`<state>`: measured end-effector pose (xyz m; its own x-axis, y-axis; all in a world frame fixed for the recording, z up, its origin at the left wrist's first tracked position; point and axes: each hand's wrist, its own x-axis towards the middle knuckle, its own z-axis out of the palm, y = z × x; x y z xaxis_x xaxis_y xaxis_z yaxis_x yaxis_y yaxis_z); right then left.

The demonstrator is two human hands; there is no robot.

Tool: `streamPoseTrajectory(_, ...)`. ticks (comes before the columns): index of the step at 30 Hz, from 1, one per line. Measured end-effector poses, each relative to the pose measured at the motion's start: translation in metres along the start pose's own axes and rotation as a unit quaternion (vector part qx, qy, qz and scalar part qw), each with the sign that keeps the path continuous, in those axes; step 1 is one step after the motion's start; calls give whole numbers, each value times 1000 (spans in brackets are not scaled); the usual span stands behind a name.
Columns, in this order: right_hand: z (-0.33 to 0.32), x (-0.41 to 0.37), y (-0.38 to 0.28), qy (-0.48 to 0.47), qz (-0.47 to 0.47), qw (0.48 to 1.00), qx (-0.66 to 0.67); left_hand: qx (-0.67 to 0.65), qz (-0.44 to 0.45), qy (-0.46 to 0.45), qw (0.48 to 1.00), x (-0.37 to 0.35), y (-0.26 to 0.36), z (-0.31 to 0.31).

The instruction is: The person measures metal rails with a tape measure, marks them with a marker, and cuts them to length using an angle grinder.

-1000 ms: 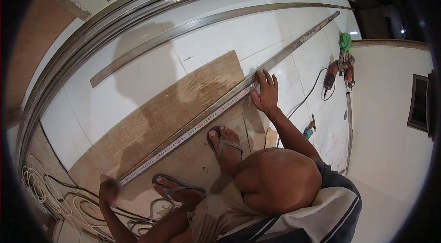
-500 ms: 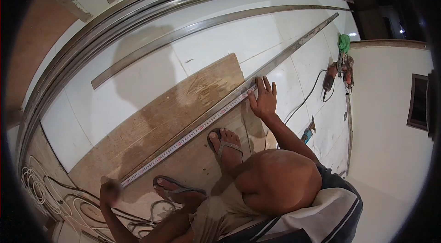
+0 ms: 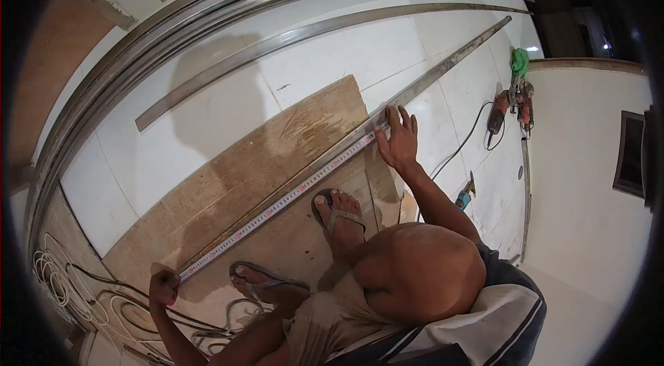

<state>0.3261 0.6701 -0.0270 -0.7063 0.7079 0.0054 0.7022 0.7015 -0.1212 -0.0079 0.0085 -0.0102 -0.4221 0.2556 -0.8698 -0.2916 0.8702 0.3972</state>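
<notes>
A white measuring tape blade (image 3: 277, 206) is drawn out in a straight line along a long metal bar (image 3: 443, 70). My left hand (image 3: 164, 288) is closed around the tape measure's case at the lower left; the fingers hide most of it, and a bit of red shows. At the other end, my right hand (image 3: 398, 141) holds the blade against the bar, thumb on the tape and fingers over the metal. Blade and bar lie above a worn plywood board (image 3: 235, 172), with my sandalled feet (image 3: 342, 221) beside the tape.
A loose metal bar (image 3: 235, 65) and a stack of long bars (image 3: 173, 20) lie beyond the board on white tiles. Coiled cables (image 3: 62, 283) are at the left. Angle grinders (image 3: 499, 113) and a blue-handled tool (image 3: 465, 196) rest at the right near the wall.
The blade and my right hand have shifted slightly; the right fingers have slid a little up along the bar. My left hand, blurred before, is steadier and turned.
</notes>
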Motion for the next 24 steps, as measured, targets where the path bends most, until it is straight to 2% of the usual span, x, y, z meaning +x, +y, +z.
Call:
streamPoseTrajectory(3, -13, -13, 2, -39, -15, 998, 49, 24, 39, 14, 999, 5, -14, 0)
streamPoseTrajectory(5, -8, -14, 20, -33, -21, 998, 45, 7, 17, 11, 1000, 8, -17, -1)
streamPoseTrajectory(7, -6, -9, 28, 24, 22, 990, 141, -7, -12, 9, 1000, 2, -18, 0)
streamPoseTrajectory(8, -9, -6, 27, 84, -29, 992, 89, 8, 14, 8, 1000, 0, -12, 1)
streamPoseTrajectory(9, -8, -5, 29, 85, -27, 992, 90, 24, 42, 6, 999, 0, -4, 3)
streamPoseTrajectory(10, -9, -4, 31, 33, 10, 996, 87, -18, -1, 15, 1000, -5, 3, 6)
streamPoseTrajectory(11, -10, -2, 33, -19, 45, 995, 84, -18, 1, 15, 1000, -4, 2, 5)
streamPoseTrajectory(13, -7, 2, 31, -1, 30, 997, 75, 4, 26, 13, 1000, -2, -9, 4)
streamPoseTrajectory(16, -3, 8, 29, 1, 61, 994, 96, 23, 14, 12, 1000, 8, -34, -2)
streamPoseTrajectory(19, -2, 13, 31, 27, 34, 995, 87, -20, 25, 21, 999, 5, -33, 1)
streamPoseTrajectory(22, 1, 18, 34, 33, -7, 996, 82, 20, 25, 20, 999, -4, -15, 3)
streamPoseTrajectory(24, 2, 23, 37, 38, -23, 997, 68, 10, 30, 17, 999, -1, -32, 0)
